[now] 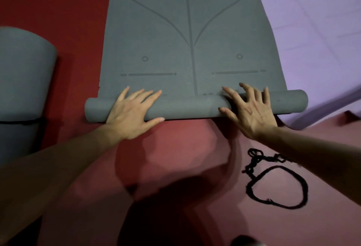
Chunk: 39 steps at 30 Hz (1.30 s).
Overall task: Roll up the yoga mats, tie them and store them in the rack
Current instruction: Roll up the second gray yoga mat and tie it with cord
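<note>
Two hands, left point(131, 113) and right point(249, 109), press flat with fingers spread on one part-rolled grey mat point(187, 50); one rolled mat point(21, 74), one lilac mat point(316, 31), one black cord point(273, 183) lie nearby.

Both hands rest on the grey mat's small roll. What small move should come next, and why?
Probably push the roll forward one turn: left hand and right hand press it, it is thin, and the grey mat mostly lies flat ahead.

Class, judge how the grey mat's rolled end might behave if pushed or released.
Pushed, the grey mat likely rolls on easily: its end is already a round tube under the left hand and right hand. Released, it may uncurl: nothing ties it, the black cord lies apart.
</note>
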{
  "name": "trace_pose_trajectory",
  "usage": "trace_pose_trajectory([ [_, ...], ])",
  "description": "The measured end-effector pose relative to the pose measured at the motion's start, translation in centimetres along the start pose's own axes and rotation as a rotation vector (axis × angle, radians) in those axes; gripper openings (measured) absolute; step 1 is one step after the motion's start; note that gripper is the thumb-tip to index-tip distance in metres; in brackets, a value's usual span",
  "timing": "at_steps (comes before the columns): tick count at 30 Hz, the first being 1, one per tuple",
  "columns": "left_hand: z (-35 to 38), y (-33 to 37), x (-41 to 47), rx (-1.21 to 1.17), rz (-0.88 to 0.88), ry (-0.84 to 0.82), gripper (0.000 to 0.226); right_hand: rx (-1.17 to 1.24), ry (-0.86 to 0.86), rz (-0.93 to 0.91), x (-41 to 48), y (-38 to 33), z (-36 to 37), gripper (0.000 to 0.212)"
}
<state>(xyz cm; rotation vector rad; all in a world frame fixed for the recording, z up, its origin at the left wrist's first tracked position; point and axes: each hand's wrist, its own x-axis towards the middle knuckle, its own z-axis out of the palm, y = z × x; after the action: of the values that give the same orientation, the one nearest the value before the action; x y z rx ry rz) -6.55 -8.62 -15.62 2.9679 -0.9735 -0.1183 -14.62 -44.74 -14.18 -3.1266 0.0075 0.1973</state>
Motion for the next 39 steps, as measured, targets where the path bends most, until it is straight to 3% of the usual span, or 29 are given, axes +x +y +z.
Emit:
trace_pose_trajectory([
  [4, -0.3, -0.9, 1.3, -0.028, -0.002, -0.016, 0.086, -0.07, 0.03, -0.084, -1.5, -0.2, 1.2, 0.08],
  [10, 0.7, 0.8, 1.0, -0.146, -0.083, 0.209, 0.059, -0.045, 0.019, -0.037, 2.4, 0.0, 1.0, 0.075],
  [17, 1.0, -0.7, 3.2, 0.052, -0.003, 0.102, 0.089, -0.013, 0.039, -0.033, 4.5, 0.3, 0.8, 0.075],
  [27, 0.0, -0.4, 2.4, 0.11, 0.087, 0.243, 0.069, -0.021, 0.006, -0.037, 2.8, 0.1, -0.1, 0.076],
  [35, 0.0, 1.1, -6.6, 0.065, 0.054, 0.233, 0.072, -0.024, 0.08, -0.219, -6.2, -1.9, 0.4, 0.073],
  [39, 0.5, 1.6, -8.1, 0.042, 0.038, 0.239, 0.072, -0.043, 0.037, -0.216, -6.8, -2.1, 0.9, 0.074],
])
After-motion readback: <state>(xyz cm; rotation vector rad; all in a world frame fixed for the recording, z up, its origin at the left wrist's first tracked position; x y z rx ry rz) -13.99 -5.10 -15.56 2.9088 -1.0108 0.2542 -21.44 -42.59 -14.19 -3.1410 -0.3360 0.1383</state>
